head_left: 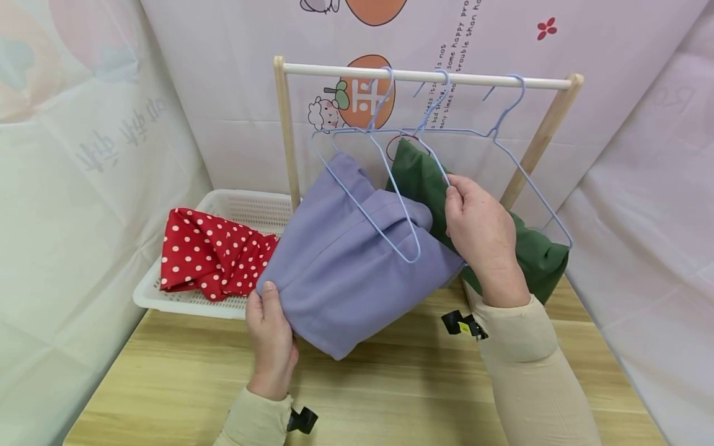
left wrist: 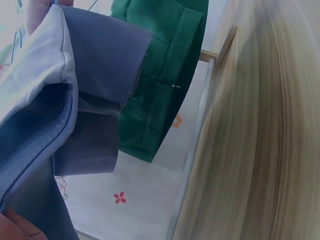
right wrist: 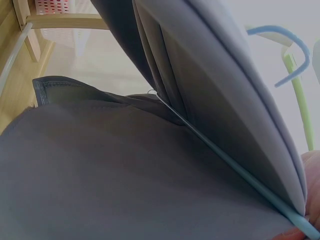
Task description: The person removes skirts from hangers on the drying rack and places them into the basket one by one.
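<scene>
A lavender cloth garment (head_left: pixel 346 260) hangs folded through the middle blue wire hanger (head_left: pixel 432 152); its exact kind cannot be told. My left hand (head_left: pixel 271 337) pinches its lower left edge, thumb on top. At the hanger's right arm, my right hand (head_left: pixel 482 229) grips the wire. The right wrist view has the hanger's blue bar (right wrist: pixel 235 167) running under the lavender fold (right wrist: pixel 220 90). Behind my right hand, a green garment (head_left: pixel 543 260) is draped over the rightmost hanger (head_left: pixel 535 183). A bare blue hanger (head_left: pixel 398 195) hangs in front of the lavender cloth.
The hangers hook over the white rail (head_left: pixel 334 72) of a wooden-post rack (head_left: pixel 287 136). To the left, a white perforated basket (head_left: pixel 167 303) holds a red polka-dot cloth (head_left: pixel 217 254). Everything stands on a wood-grain table (head_left: pixel 390 396), with printed white sheets (head_left: pixel 234 80) around it.
</scene>
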Demonstrator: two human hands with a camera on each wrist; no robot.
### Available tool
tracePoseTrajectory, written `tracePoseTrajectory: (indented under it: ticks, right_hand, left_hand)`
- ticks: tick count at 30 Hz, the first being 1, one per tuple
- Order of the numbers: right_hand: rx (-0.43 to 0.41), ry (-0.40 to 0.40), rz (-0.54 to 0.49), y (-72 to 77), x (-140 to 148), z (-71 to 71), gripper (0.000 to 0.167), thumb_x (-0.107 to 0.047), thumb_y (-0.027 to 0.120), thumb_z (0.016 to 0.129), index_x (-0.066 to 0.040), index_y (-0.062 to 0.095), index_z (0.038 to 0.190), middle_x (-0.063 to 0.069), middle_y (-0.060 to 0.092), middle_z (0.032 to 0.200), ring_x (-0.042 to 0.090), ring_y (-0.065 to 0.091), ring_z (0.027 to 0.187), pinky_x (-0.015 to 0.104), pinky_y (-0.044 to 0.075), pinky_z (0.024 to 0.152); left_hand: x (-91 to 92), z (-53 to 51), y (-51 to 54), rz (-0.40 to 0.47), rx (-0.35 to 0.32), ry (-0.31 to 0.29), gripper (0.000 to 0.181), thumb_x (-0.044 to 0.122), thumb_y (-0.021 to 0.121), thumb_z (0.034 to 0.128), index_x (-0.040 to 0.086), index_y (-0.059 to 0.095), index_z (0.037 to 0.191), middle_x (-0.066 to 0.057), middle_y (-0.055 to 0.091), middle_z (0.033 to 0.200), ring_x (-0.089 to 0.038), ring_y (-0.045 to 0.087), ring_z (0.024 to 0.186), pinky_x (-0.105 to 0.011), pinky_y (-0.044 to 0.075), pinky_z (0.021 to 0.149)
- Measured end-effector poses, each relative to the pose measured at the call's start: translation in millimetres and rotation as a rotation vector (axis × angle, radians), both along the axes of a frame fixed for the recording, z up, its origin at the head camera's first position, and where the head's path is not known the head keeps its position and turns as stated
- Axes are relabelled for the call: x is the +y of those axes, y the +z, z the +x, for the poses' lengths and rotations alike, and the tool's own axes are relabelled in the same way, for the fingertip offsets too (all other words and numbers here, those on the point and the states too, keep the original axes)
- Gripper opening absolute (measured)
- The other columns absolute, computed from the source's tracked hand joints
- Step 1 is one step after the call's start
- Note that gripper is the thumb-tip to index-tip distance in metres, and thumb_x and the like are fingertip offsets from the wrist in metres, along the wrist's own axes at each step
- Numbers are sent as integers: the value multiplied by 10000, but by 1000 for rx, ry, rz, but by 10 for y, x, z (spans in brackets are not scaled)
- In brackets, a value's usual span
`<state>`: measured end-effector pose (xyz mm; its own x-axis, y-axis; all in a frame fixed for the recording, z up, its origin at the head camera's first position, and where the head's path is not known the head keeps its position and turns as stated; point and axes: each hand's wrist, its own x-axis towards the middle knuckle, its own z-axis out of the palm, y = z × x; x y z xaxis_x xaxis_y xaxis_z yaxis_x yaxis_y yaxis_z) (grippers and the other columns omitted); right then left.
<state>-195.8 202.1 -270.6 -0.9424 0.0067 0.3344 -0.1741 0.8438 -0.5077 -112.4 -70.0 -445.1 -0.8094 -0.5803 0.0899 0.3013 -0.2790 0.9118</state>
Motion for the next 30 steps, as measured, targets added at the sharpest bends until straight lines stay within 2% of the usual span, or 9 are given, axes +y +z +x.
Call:
tracePoseTrajectory:
  ticks: [10,16,30]
  right_hand:
    - [14,2,-7,-9,5,5,458,-339,357,1127,-167,556,1503,105,699,772,264,683,721,419,436,636]
    - [10,4,-10,-4,6,-1,476,-357,338,1127,-169,554,1507,107,705,807,259,686,729,418,432,630]
    - [17,-3,-5,-4,-4,6,478,-351,336,1127,-168,552,1513,135,730,920,278,685,756,429,445,636]
  left_hand:
    - [-80,-12,5,39,13,-27,371,376,476,1113,25,568,1189,-76,623,1064,-199,646,921,-305,552,849]
    - [-117,-15,3,64,1,-15,351,369,489,1109,28,570,1137,-68,627,1032,-186,655,871,-295,562,804]
    - [-229,-10,12,74,-39,-9,354,385,515,1097,53,584,1199,-50,630,1097,-184,654,956,-291,553,872]
